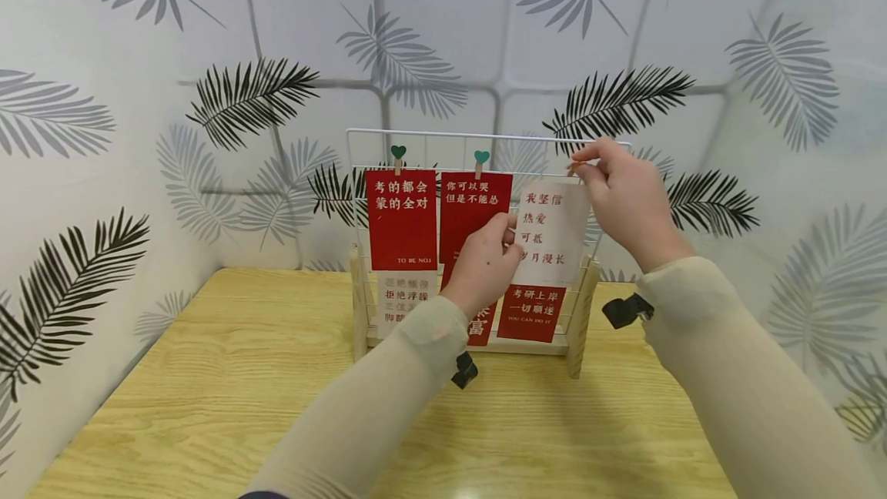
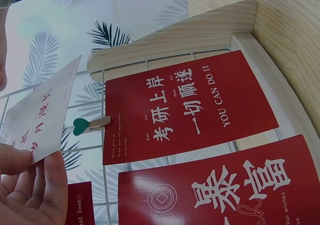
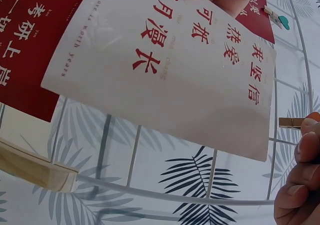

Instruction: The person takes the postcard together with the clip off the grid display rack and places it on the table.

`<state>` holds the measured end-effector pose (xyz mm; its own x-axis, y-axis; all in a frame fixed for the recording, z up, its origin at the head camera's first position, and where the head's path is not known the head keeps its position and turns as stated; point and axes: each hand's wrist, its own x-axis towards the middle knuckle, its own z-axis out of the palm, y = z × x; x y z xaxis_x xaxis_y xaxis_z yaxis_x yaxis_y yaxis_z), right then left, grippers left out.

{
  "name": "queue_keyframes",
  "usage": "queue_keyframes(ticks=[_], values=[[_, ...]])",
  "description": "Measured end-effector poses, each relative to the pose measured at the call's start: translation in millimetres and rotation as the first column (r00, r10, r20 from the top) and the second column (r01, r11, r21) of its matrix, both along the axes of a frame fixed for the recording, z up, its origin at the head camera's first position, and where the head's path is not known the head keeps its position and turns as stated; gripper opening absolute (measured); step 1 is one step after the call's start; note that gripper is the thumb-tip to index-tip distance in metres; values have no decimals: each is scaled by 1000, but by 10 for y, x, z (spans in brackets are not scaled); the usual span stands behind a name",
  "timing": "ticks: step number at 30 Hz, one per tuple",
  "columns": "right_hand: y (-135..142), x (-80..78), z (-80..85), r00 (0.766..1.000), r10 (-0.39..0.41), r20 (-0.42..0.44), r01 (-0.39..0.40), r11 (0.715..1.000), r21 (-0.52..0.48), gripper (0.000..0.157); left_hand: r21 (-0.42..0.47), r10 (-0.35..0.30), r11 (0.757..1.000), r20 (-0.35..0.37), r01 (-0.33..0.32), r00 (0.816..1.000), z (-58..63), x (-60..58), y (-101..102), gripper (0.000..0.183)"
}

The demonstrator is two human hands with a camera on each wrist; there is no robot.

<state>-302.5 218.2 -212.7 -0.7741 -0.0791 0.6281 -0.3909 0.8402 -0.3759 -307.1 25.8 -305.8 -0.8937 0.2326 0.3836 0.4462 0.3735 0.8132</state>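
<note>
My left hand (image 1: 485, 260) pinches the left edge of a white card with red characters (image 1: 550, 233), thumb in front and fingers behind. The card stands in front of a white wire grid (image 1: 423, 132), tilted away from it in the left wrist view. Near the grid's upper right, my right hand (image 1: 627, 195) pinches a small wooden clothespin (image 3: 290, 122) with an orange end. In the right wrist view the clothespin is a little beyond the card's top edge, apart from it. Below the white card hangs a red card (image 2: 190, 107), with a green-heart clothespin (image 2: 90, 126) at its top.
Two red cards, a left one (image 1: 402, 229) and a middle one (image 1: 460, 206), hang from heart clothespins on the grid. Lower down are a pale card (image 1: 398, 295) and another red card (image 2: 225, 195). Wooden feet (image 1: 582, 318) hold the grid on a wood-grain table (image 1: 242, 376), before a leaf-patterned backdrop.
</note>
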Motion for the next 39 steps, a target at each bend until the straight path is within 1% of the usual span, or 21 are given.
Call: queue_keyframes(ticks=[5, 13, 18, 25, 30, 34, 39], values=[[51, 16, -42, 999, 13, -41, -13, 1000, -9, 25, 5, -9, 1000, 1, 9, 1000, -22, 12, -11, 33], [87, 97, -88, 998, 38, -49, -39, 999, -20, 25, 2, -11, 1000, -6, 11, 1000, -32, 46, -51, 33], [114, 151, -100, 997, 41, -62, -41, 999, -8, 23, 3, -13, 1000, 7, 13, 1000, -41, 66, -81, 31], [159, 201, -166, 998, 49, -29, -49, 999, 3, 24, -4, 0, 1000, 16, 0, 1000, -65, 107, -106, 28], [224, 214, -237, 998, 52, -37, -52, 999, 0, 23, -13, -8, 1000, 23, 8, 1000, -84, 137, -126, 29], [289, 239, -299, 998, 61, -32, -61, 998, -13, 24, -4, -7, 1000, 33, 7, 999, -126, 146, -140, 26], [369, 272, -360, 998, 62, -7, -62, 998, -34, 25, 13, -4, 1000, 21, 4, 1000, -150, 162, -155, 24]])
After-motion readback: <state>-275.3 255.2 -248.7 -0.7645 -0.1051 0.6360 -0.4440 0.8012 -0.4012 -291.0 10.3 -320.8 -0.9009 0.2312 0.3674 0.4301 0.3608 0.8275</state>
